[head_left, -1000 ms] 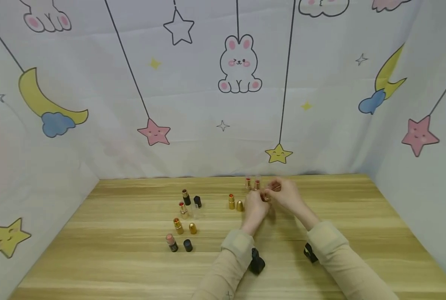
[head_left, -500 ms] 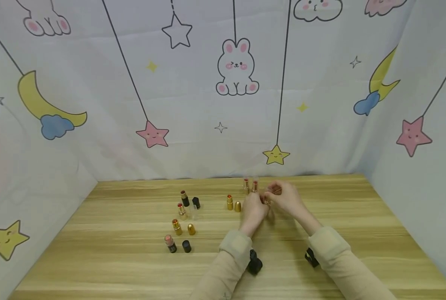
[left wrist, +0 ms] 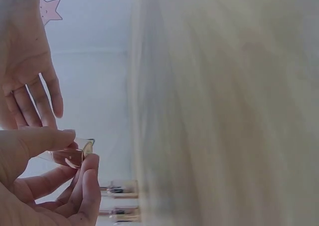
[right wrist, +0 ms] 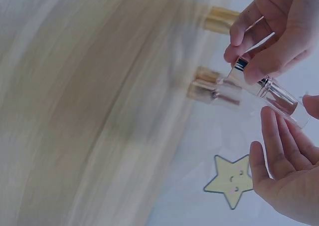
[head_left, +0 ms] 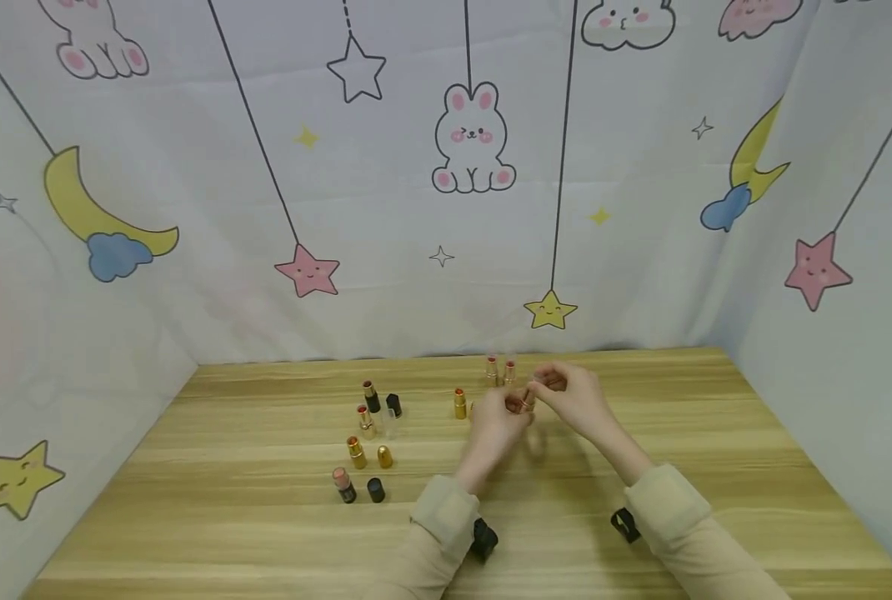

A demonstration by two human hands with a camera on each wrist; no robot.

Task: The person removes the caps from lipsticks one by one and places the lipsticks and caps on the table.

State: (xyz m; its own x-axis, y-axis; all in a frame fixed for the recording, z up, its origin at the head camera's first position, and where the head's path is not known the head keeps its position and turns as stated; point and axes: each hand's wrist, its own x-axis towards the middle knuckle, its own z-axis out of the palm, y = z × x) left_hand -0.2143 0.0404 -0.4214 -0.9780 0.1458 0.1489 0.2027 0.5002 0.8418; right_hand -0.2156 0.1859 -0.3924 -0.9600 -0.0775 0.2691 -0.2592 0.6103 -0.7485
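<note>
My left hand pinches the gold base of a lipstick with thumb and fingertips, above the table. A clear cap surrounds the lipstick's reddish-brown bullet. At the cap's far end, my right hand pinches it between thumb and forefinger; the other fingers are spread in the right wrist view. The lipstick tilts, its cap end toward the right hand. Just behind the hands stand two lipsticks with clear caps over them, one left of the other.
A gold lipstick stands left of my left hand, which mostly hides a gold cap. Farther left stand a black lipstick, a red lipstick, another gold lipstick and a pink lipstick, each with its cap beside it. A printed curtain hangs behind.
My left hand has shifted a little left and toward me, and the lipstick now shows between the hands. My right hand has hardly moved. The head view has shifted slightly.
</note>
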